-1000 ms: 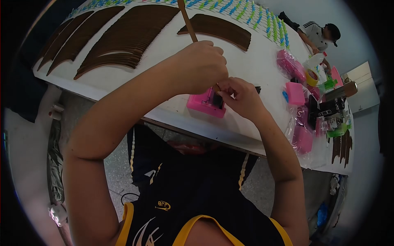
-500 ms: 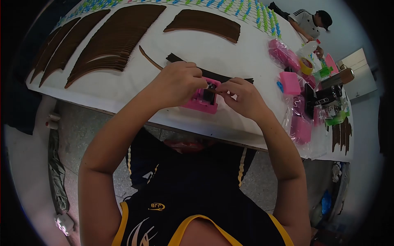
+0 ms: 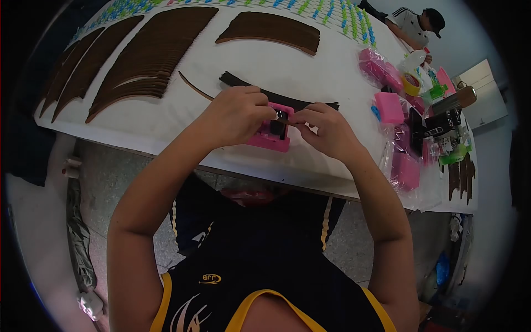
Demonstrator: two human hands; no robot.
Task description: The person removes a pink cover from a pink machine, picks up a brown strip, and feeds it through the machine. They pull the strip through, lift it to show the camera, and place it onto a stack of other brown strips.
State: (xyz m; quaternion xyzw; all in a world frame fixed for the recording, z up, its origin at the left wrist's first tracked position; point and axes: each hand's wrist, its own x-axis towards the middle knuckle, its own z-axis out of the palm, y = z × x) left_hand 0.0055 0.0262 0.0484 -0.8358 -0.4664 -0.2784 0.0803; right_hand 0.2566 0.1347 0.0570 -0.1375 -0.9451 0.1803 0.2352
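Note:
A thin, curved brown strip [image 3: 192, 84] passes beneath my left hand [image 3: 237, 115], and a short length shows between my two hands. My left hand is closed, its fingertips pinching the strip. Facing it, my right hand [image 3: 325, 130] pinches the strip's other side with thumb and fingers. Under the fingertips sits a small pink holder [image 3: 270, 144] with a black part [image 3: 277, 127] in its middle; the fingers partly cover it. Just behind, a dark, curved bundle of strips [image 3: 235, 79] lies on the white table [image 3: 182, 133].
Fanned brown strips [image 3: 157, 52] lie to the left, and another stack [image 3: 268, 32] lies farther back. At right are pink blocks [image 3: 389, 108], yellow tape [image 3: 410, 84], a brush [image 3: 462, 98] and plastic wrap. Blue and green pieces line the far edge. Another person [image 3: 412, 30] works at far right.
The view has shifted slightly, so the table items appear a little farther left. Both hands keep their pinch over the pink holder, with barely any movement.

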